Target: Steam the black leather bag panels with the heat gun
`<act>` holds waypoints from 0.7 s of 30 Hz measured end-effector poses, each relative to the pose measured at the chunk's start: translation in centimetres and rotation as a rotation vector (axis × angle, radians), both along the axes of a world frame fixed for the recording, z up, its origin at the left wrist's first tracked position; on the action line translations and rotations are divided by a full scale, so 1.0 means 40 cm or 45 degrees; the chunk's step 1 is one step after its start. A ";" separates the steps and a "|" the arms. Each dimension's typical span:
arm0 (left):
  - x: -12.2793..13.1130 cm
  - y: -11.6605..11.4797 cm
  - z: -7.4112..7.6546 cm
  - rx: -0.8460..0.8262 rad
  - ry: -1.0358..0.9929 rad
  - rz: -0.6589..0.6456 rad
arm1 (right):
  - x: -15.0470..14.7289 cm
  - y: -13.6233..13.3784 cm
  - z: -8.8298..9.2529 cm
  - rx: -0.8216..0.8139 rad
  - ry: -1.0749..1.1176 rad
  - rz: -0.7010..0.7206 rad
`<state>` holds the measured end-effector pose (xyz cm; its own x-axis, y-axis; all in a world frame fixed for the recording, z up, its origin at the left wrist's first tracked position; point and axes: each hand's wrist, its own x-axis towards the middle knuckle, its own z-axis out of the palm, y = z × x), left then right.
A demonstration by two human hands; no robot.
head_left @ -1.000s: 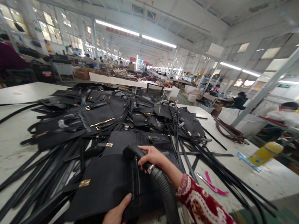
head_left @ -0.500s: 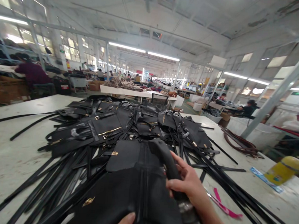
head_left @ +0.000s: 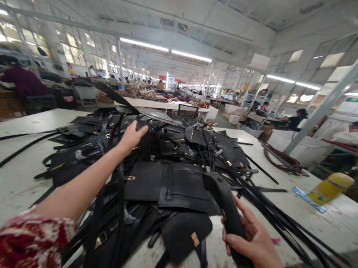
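Your right hand (head_left: 252, 244) clasps the black nozzle (head_left: 228, 203); your left hand (head_left: 132, 138), grip unclear, meets black bags (head_left: 181, 187) heaped centrally on the bench (head_left: 12, 184), probably pliant, best taken by their edges.

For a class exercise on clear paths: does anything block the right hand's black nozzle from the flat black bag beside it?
Nothing visible does: the black nozzle in the right hand overlaps the right edge of the flat black bag in this view; whether they touch, I cannot tell.

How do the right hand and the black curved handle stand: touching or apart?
Touching: the head view shows the right hand closed around the black curved handle.
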<state>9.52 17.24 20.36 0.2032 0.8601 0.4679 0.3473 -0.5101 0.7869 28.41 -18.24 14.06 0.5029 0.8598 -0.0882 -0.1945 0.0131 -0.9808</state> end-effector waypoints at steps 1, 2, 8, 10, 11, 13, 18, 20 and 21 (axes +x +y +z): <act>-0.002 -0.025 -0.061 -0.018 0.128 -0.080 | -0.001 -0.003 -0.022 -0.023 0.003 -0.001; -0.005 -0.062 -0.130 -0.048 0.231 -0.191 | -0.002 -0.007 -0.044 -0.044 0.008 -0.001; -0.038 -0.269 -0.457 0.190 0.934 -0.452 | -0.019 -0.033 -0.139 -0.214 0.077 0.066; -0.043 -0.275 -0.491 0.362 0.974 -0.359 | -0.034 -0.030 -0.144 -0.269 0.072 0.151; -0.043 -0.269 -0.496 0.422 0.967 -0.336 | -0.043 -0.024 -0.142 -0.282 0.069 0.200; -0.040 -0.254 -0.494 0.530 0.980 -0.349 | -0.063 -0.006 -0.136 -0.273 0.067 0.298; -0.027 -0.229 -0.460 0.746 1.047 -0.338 | -0.112 0.045 -0.117 -0.228 0.030 0.451; -0.031 -0.236 -0.443 0.778 1.044 -0.341 | -0.123 0.048 -0.107 -0.238 0.035 0.464; -0.037 -0.246 -0.436 0.786 1.040 -0.361 | -0.125 0.044 -0.101 -0.246 0.044 0.472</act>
